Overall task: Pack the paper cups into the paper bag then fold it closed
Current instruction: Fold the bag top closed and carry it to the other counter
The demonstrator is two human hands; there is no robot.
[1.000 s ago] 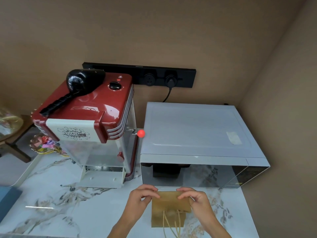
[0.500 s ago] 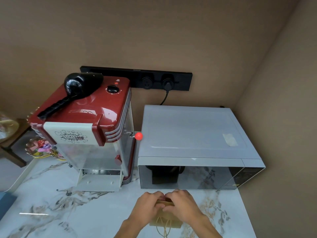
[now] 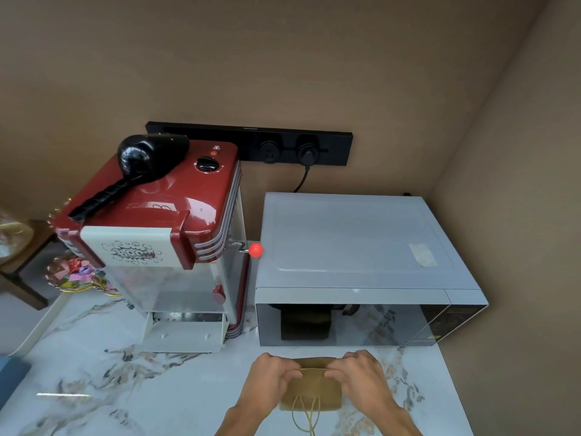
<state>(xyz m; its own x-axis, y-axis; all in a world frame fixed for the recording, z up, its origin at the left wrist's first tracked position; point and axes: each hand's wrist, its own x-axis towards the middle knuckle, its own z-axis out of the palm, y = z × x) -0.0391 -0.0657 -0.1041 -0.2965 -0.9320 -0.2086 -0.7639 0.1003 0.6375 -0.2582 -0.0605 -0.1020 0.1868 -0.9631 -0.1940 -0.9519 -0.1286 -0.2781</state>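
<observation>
A small brown paper bag [image 3: 311, 388] stands on the marble counter [image 3: 125, 388] near the front edge, its top flap folded toward me. Its string handles hang down the near face. My left hand [image 3: 270, 380] pinches the folded top at the left end. My right hand [image 3: 361, 376] pinches the same fold at the right end. No paper cups show; the inside of the bag is hidden.
A silver microwave [image 3: 355, 262] stands just behind the bag, against the right wall. A red popcorn machine [image 3: 157, 228] with a black hair dryer [image 3: 138, 171] on top stands to its left. A foil dish of colourful wrappers [image 3: 75, 275] sits at far left.
The hands came together over the bag's top half a second ago, then slid apart to the two ends of the fold. The flap now lies lower on the bag.
</observation>
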